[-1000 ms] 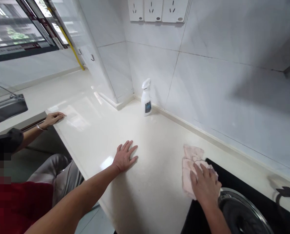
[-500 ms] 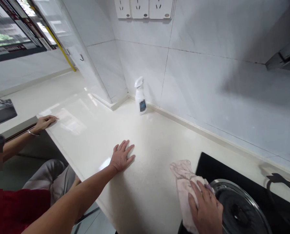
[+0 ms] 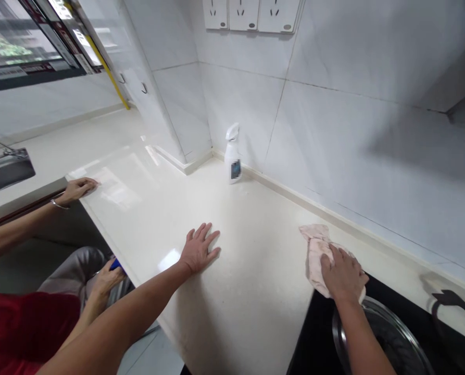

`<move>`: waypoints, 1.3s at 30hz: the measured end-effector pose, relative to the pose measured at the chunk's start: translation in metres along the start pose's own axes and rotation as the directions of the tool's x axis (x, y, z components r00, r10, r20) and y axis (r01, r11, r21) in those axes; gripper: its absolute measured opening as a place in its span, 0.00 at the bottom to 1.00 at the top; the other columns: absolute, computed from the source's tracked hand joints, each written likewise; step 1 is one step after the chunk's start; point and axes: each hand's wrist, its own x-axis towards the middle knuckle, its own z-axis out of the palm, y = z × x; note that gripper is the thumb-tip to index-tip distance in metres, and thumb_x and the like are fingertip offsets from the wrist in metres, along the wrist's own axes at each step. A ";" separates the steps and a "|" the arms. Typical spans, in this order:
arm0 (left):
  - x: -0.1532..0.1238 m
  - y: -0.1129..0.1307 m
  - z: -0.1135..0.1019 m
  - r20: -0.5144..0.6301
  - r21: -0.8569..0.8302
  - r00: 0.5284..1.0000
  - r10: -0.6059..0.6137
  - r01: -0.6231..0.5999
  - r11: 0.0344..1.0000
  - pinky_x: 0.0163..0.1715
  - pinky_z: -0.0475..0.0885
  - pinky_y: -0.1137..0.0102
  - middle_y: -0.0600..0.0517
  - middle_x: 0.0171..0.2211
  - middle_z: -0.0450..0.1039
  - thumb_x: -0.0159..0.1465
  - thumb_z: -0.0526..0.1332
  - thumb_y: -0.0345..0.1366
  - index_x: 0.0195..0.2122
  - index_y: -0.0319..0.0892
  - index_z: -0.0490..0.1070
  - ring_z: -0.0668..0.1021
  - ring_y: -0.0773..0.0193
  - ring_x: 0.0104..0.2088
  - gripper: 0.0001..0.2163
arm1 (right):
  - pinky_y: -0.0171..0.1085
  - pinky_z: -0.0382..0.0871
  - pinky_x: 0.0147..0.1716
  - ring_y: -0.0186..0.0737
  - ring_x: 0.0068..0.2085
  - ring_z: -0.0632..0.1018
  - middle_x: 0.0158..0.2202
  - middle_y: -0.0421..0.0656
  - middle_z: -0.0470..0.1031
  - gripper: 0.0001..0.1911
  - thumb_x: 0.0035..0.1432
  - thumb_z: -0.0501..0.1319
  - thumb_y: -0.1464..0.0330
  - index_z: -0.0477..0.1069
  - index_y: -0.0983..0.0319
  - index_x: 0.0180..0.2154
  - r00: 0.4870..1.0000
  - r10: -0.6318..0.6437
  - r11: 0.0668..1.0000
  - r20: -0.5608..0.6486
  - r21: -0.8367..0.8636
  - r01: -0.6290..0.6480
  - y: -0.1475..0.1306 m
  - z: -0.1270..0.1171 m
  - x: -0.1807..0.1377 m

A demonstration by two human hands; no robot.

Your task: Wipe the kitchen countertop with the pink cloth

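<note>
Under my right hand (image 3: 343,273) is a pale pink cloth (image 3: 316,263), pressed onto the counter at the back left corner of the black cooktop (image 3: 314,323). The fingers bend over the cloth, and part of it bunches beside them. My left hand (image 3: 199,250) lies flat on the white countertop (image 3: 251,271) with its fingers spread, holding nothing. A white spray bottle (image 3: 232,151) stands upright against the wall beyond my left hand, apart from both hands.
A lidded pan (image 3: 396,333) sits on the cooktop, near a black cord (image 3: 447,298). At left, a person in a red top (image 3: 33,328) crouches with one hand (image 3: 79,188) on the counter edge and a blue object (image 3: 115,264) in the other. A sink (image 3: 8,172) lies beyond.
My right hand has slid the cloth away from me along the cooktop's left side to its back corner. The co-worker's lower hand has come into view with something blue. My left hand stays put.
</note>
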 end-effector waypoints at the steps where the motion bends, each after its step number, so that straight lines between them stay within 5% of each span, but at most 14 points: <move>1: 0.000 0.000 0.000 0.001 -0.002 1.000 0.000 0.000 1.000 0.68 0.55 0.41 0.43 0.73 0.57 0.70 0.58 0.51 0.67 0.52 0.66 0.60 0.43 0.73 0.26 | 0.68 0.56 0.64 0.61 0.70 0.61 0.71 0.46 0.62 0.34 0.68 0.38 0.49 0.62 0.51 0.66 1.000 0.007 1.000 -0.016 0.003 -0.007 -0.002 0.001 -0.002; 6: -0.001 0.001 0.000 0.004 -0.004 1.000 -0.002 0.002 1.000 0.68 0.55 0.41 0.43 0.74 0.57 0.70 0.58 0.50 0.67 0.53 0.66 0.60 0.44 0.72 0.25 | 0.68 0.58 0.64 0.64 0.69 0.62 0.70 0.52 0.63 0.34 0.69 0.40 0.50 0.63 0.56 0.66 0.992 -0.036 0.999 -0.119 -0.011 0.035 -0.011 0.008 -0.037; 10: 0.000 0.001 0.000 0.000 -0.007 1.000 -0.008 0.008 1.000 0.68 0.56 0.42 0.44 0.73 0.58 0.69 0.59 0.51 0.67 0.53 0.67 0.61 0.43 0.72 0.26 | 0.65 0.59 0.64 0.65 0.70 0.62 0.68 0.55 0.66 0.31 0.70 0.43 0.53 0.67 0.59 0.64 0.964 -0.189 0.981 -0.185 -0.086 0.176 -0.018 0.012 -0.084; 19: -0.001 0.000 0.001 -0.013 -0.022 1.000 -0.004 0.004 1.000 0.68 0.54 0.42 0.44 0.73 0.57 0.69 0.59 0.51 0.67 0.53 0.67 0.60 0.42 0.72 0.26 | 0.62 0.63 0.61 0.59 0.65 0.69 0.69 0.49 0.66 0.27 0.68 0.50 0.55 0.67 0.53 0.64 0.888 -0.456 0.885 -0.062 -0.139 0.445 -0.042 0.025 -0.180; 29: -0.002 0.003 -0.001 0.007 -0.024 1.000 -0.008 0.008 1.000 0.68 0.54 0.42 0.44 0.74 0.56 0.69 0.59 0.51 0.67 0.53 0.66 0.59 0.43 0.73 0.26 | 0.62 0.57 0.64 0.60 0.69 0.63 0.71 0.49 0.62 0.28 0.68 0.49 0.57 0.63 0.52 0.67 0.882 -0.469 0.876 0.040 -0.102 0.471 -0.076 0.025 -0.130; 39: -0.001 0.004 0.000 0.012 -0.029 1.000 -0.010 0.010 1.000 0.68 0.55 0.41 0.43 0.74 0.56 0.69 0.59 0.50 0.67 0.52 0.67 0.59 0.42 0.73 0.26 | 0.66 0.54 0.63 0.62 0.69 0.60 0.74 0.53 0.54 0.30 0.69 0.47 0.59 0.59 0.56 0.69 0.890 -0.442 0.894 0.108 -0.023 0.447 -0.166 0.030 -0.077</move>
